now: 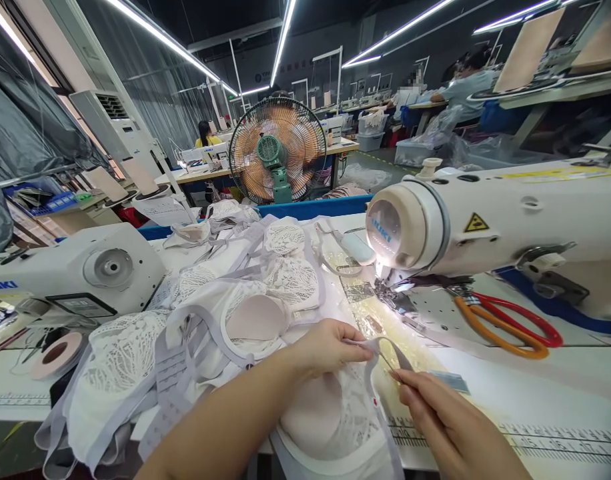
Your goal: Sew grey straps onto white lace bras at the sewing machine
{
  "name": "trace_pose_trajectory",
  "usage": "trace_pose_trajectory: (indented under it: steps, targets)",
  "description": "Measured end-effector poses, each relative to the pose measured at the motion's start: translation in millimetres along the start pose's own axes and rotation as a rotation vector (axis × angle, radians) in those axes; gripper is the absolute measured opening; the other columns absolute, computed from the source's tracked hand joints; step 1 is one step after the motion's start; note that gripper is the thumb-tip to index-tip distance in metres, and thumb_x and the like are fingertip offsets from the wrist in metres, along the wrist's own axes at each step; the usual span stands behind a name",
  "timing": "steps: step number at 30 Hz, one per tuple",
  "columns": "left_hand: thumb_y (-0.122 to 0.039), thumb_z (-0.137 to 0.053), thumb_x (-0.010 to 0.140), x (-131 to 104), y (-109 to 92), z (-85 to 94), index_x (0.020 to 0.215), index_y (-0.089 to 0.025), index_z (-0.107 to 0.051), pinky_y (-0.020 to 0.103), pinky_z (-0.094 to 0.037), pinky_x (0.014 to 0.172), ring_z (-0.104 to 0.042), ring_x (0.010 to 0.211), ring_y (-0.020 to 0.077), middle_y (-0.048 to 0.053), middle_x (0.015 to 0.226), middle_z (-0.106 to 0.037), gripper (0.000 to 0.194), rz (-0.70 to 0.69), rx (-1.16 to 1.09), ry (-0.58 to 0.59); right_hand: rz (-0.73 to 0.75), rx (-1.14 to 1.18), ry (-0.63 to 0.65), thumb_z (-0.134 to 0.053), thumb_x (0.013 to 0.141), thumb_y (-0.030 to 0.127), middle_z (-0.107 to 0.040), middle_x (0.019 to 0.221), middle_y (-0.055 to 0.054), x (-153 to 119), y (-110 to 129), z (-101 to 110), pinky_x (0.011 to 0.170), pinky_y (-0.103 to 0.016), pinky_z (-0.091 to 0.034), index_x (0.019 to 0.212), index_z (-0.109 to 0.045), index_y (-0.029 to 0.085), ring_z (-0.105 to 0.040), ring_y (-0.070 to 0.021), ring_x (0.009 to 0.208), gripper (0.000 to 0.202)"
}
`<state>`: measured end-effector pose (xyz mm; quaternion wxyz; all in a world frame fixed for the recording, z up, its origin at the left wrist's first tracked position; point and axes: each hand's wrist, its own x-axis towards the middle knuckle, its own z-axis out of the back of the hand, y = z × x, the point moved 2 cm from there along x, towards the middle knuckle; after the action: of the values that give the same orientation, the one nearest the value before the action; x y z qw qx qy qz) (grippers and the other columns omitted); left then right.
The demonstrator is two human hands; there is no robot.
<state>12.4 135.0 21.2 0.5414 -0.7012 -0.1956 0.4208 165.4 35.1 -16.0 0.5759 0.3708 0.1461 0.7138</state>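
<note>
A white lace bra (335, 427) with grey edging lies at the table's front edge, its moulded cup turned towards me. My left hand (330, 348) pinches the top of its grey edging between thumb and fingers. From there a narrow grey strap (396, 352) loops over to my right hand (443, 413), whose thumb and forefinger are closed on its end. A thin line runs beside the strap at my right fingertips; whether it is thread or a tool I cannot make out. More white lace bras (255, 313) are heaped beyond my left forearm.
A white sewing machine (485, 213), its lamp lit, stands at the right. Scissors (508, 325) with red and orange handles lie beneath its arm. Another machine (110, 267) and a tape roll (58, 355) are at the left. Behind the table stands a large fan (278, 150); people sit farther back.
</note>
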Motion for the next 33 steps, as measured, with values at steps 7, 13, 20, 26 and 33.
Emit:
trace_pose_trajectory:
  steps: [7,13,20,26,33]
  targets:
    - [-0.018,-0.064,0.061,-1.6,-1.4,-2.3,0.065,-0.012,-0.061,0.023,-0.030,0.058,-0.041,0.055,0.0078,-0.003,0.057,-0.051,0.008,-0.002,-0.016,-0.003,-0.056,0.020,0.064,-0.041,0.087,0.034,-0.068,0.081,-0.002,9.3,3.3,7.4,0.059,-0.023,-0.053,0.092,-0.060,0.023,-0.065,-0.0162,0.069,0.023]
    - [-0.016,-0.065,0.058,-2.5,-4.8,-2.4,0.060,-0.012,-0.060,0.023,-0.031,0.057,-0.044,0.055,0.0077,-0.003,0.057,-0.054,0.006,0.025,-0.076,-0.036,-0.017,-0.066,0.171,-0.039,0.088,0.033,-0.069,0.087,-0.003,13.5,0.5,20.5,0.064,-0.023,-0.053,0.095,-0.060,0.024,-0.066,-0.0161,0.077,0.024]
    - [-0.015,-0.064,0.059,-2.0,-2.9,-2.5,0.061,-0.011,-0.061,0.022,-0.031,0.057,-0.043,0.053,0.0071,-0.003,0.056,-0.054,0.006,0.031,-0.069,-0.055,-0.027,-0.088,0.199,-0.037,0.089,0.032,-0.069,0.083,-0.002,13.4,-0.3,16.0,0.060,-0.023,-0.052,0.092,-0.059,0.025,-0.066,-0.0153,0.072,0.024]
    - [-0.016,-0.065,0.058,-0.6,-1.4,-2.6,0.060,-0.012,-0.059,0.023,-0.029,0.057,-0.042,0.054,0.0071,-0.003,0.056,-0.053,0.008,0.021,-0.076,-0.049,-0.033,-0.095,0.188,-0.037,0.089,0.031,-0.069,0.085,-0.003,11.2,-2.0,14.4,0.062,-0.023,-0.053,0.094,-0.059,0.024,-0.066,-0.0157,0.074,0.024]
    - [-0.019,-0.065,0.058,-0.9,0.2,-2.3,0.060,-0.012,-0.059,0.023,-0.028,0.056,-0.039,0.053,0.0073,-0.004,0.055,-0.050,0.009,0.005,-0.042,-0.015,-0.062,-0.052,0.099,-0.036,0.088,0.032,-0.068,0.081,-0.004,10.1,2.5,4.7,0.058,-0.027,-0.052,0.091,-0.059,0.024,-0.066,-0.0174,0.070,0.025]
